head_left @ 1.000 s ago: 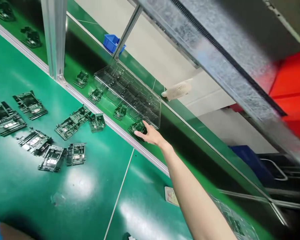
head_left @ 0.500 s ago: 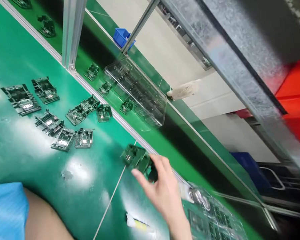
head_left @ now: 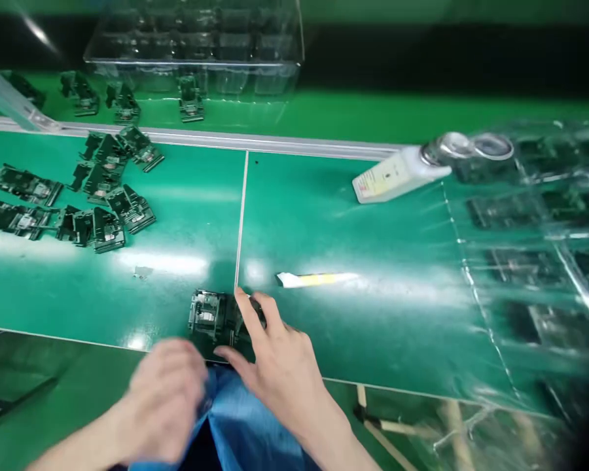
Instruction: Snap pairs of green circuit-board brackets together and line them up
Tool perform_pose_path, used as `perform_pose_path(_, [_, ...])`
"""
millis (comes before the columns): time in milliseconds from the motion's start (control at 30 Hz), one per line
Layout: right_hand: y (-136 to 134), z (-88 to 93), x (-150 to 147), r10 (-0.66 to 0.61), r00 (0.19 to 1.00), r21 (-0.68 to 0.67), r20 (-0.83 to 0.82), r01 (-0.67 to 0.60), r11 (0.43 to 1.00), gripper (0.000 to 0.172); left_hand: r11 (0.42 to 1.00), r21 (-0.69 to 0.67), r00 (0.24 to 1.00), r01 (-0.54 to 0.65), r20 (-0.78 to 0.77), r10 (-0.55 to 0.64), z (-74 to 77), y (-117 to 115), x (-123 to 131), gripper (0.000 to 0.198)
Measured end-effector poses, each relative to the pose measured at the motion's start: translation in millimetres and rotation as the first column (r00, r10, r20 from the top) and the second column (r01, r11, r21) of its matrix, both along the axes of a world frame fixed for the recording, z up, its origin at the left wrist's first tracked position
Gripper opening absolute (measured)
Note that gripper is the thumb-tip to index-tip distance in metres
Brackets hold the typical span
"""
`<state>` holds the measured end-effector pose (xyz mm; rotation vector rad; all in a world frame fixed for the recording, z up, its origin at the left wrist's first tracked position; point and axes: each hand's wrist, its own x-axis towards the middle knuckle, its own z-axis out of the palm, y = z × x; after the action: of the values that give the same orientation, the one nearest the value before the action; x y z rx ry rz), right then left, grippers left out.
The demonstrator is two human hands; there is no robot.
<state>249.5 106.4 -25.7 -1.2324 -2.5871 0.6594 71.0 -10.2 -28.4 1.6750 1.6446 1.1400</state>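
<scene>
At the front edge of the green table, my right hand (head_left: 285,366) has its thumb and fingers around a dark green circuit-board assembly (head_left: 207,314). The part's left end, with a pale metal piece, shows; its right end is mostly behind my fingers. Just left of it and nearer my body is my left hand (head_left: 169,399), its fingers curled and smeared by motion, so I cannot see what, if anything, is in it. A white tool with a yellow band (head_left: 314,280) lies beyond my right hand.
Several similar circuit-board assemblies (head_left: 110,163) lie loosely grouped on the left. A white bottle (head_left: 387,175) lies near the back rail (head_left: 275,144). At the right are clear plastic trays (head_left: 471,294) with dark parts. Another clear tray (head_left: 191,63) sits behind the rail.
My view has swung level and to the right. My right hand has brought the circuit-board assembly from near the rail to the table's front edge. My left hand has come into view.
</scene>
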Motion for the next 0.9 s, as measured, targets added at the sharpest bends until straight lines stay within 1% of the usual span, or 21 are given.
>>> perform_pose_path(33, [-5.2,-4.5,5.1,-0.031,0.998,0.0,-0.058,0.031,1.0,0.068,0.997,0.031,0.998,-0.066,-0.009,0.067,3.4,8.1,-11.7,0.04])
perform_pose_path(67, [-10.2,-9.5,9.1,-0.066,0.991,0.005,-0.116,0.067,0.998,0.067,0.989,0.024,0.989,-0.148,0.012,0.148,5.1,17.4,-20.8,0.046])
perform_pose_path(133, [-18.9,-20.2,14.0,-0.136,0.966,0.016,-0.219,0.143,0.99,0.068,0.965,-0.057,0.957,-0.255,0.129,0.261,4.2,36.0,-31.7,0.051])
perform_pose_path(167, [-22.3,-25.7,15.4,-0.166,0.95,0.026,-0.265,0.179,0.984,0.069,0.96,-0.11,0.939,-0.259,0.204,0.277,2.4,44.3,-34.1,0.051])
perform_pose_path(233, [-27.4,-36.3,17.1,-0.189,0.92,0.056,-0.342,0.221,0.974,0.072,0.969,-0.163,0.917,-0.188,0.325,0.233,-1.8,58.0,-35.0,0.053])
perform_pose_path(300, [-31.0,-46.0,17.9,-0.194,0.89,0.09,-0.413,0.251,0.964,0.072,0.98,-0.167,0.91,-0.108,0.381,0.165,-4.8,68.0,-32.6,0.054])
perform_pose_path(367, [-33.6,-53.7,17.9,-0.209,0.855,0.106,-0.476,0.291,0.951,0.069,0.986,-0.163,0.908,-0.046,0.405,0.109,-5.8,75.0,-28.3,0.054])
perform_pose_path(467, [-35.8,-60.6,16.3,-0.226,0.805,0.105,-0.549,0.335,0.936,0.066,0.983,-0.182,0.926,0.016,0.374,0.054,-6.1,81.5,-20.1,0.048])
perform_pose_path(567, [-36.0,-62.4,14.5,-0.214,0.782,0.118,-0.585,0.343,0.932,0.062,0.982,-0.186,0.951,0.042,0.31,0.018,-7.9,85.1,-12.9,0.032])
perform_pose_path(633, [-36.0,-62.4,13.9,-0.219,0.783,0.118,-0.583,0.348,0.93,0.059,0.984,-0.17,0.959,0.056,0.283,-0.005,-9.5,86.6,-9.8,0.022])
perform_pose_path(700, [-36.3,-62.1,13.8,-0.225,0.788,0.112,-0.573,0.347,0.931,0.057,0.984,-0.164,0.963,0.075,0.266,-0.029,-10.3,87.4,-8.0,0.016])
perform_pose_path(800, [-37.5,-61.5,14.1,-0.23,0.788,0.107,-0.571,0.35,0.931,0.054,0.98,-0.176,0.97,0.091,0.239,-0.047,-9.0,87.4,-7.4,0.011])
perform_pose_path(900, [-39.2,-60.6,14.5,-0.239,0.79,0.099,-0.564,0.352,0.931,0.054,0.976,-0.198,0.975,0.088,0.216,-0.044,-6.1,86.9,-7.6,0.007])
